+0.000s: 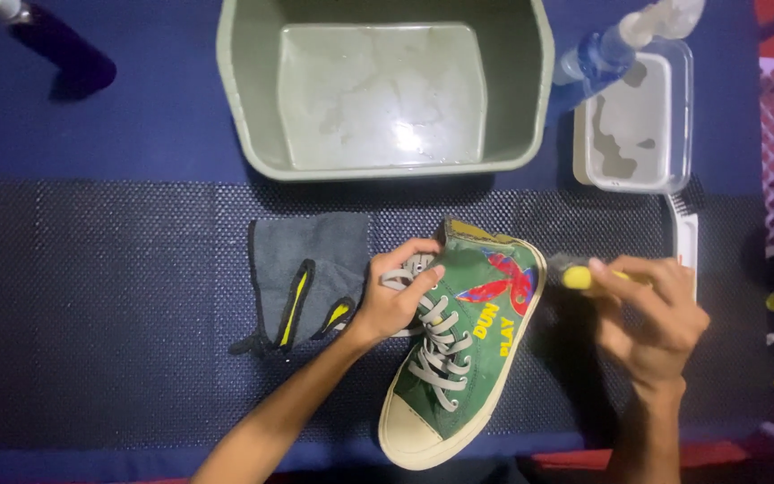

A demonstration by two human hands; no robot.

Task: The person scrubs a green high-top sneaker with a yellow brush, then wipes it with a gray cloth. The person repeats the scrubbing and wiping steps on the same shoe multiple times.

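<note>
While the left hand (398,300) grips the green sneaker (459,345) at its laced throat, fingers curled closed around the tongue and upper laces, the right hand (651,314) holds a small yellow-handled brush (575,273) just beside the shoe's heel, fingers pinched shut on its handle. The sneaker lies on its side on a dark mesh mat (91,296), toe toward the person, its printed side facing up. A grey cloth (311,273) with yellow trim lies touching the left hand's far side. Beyond the mat stands a grey-green basin (244,108) with a little water in it; to its right are a clear tub (674,116) and a spray bottle (611,45). A white brush (687,237) lies past the right hand.

By my reading, the step in hand is scrubbing the shoe's upper near the heel, with the brush head at or just off the canvas; whether it touches, I cannot tell. A good next stroke calls for the left hand to keep the shoe steady and the brush to press flat onto the fabric.
</note>
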